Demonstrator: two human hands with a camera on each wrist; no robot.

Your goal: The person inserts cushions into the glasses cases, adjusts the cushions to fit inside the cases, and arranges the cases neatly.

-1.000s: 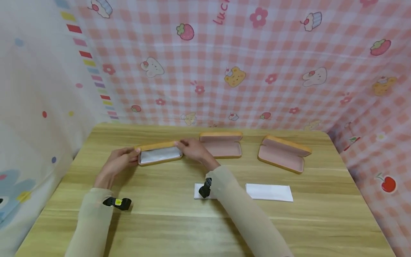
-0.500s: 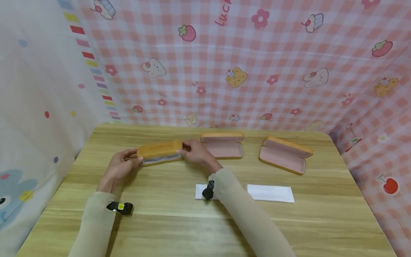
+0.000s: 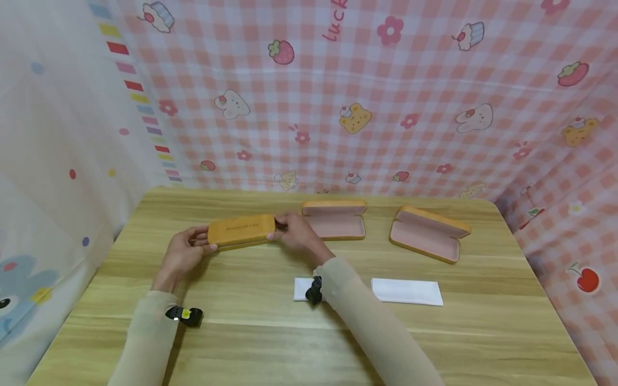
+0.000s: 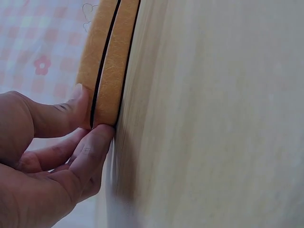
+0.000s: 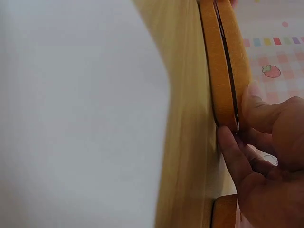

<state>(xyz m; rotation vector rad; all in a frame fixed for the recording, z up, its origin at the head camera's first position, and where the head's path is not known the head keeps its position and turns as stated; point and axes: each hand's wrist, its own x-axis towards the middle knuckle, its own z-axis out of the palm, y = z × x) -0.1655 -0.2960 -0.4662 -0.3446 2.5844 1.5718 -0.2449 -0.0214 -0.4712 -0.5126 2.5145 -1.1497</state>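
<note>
A tan glasses case [image 3: 243, 230] lies at the left back of the table, its lid lowered over the base. In the wrist views a thin dark seam runs between lid and base. My left hand [image 3: 185, 249] holds the case's left end, thumb [image 4: 71, 111] on the lid's edge and fingertips against the end of the base. At the other end my right hand [image 3: 295, 231] grips it likewise, thumb [image 5: 256, 107] on the lid and fingers at the corner. What lies inside the case is hidden.
Two more glasses cases stand with lids up and pink lining showing, one in the middle [image 3: 338, 227] and one at the right [image 3: 425, 241]. Nearer lie two folded white pieces, the left one [image 3: 301, 289] partly behind my right wrist, the other [image 3: 407, 292] beside it.
The lid of the left case has swung forward and down, covering the silvery-grey lining or content seen earlier. Both hands stay at its ends, and the left thumb has moved slightly lower.
</note>
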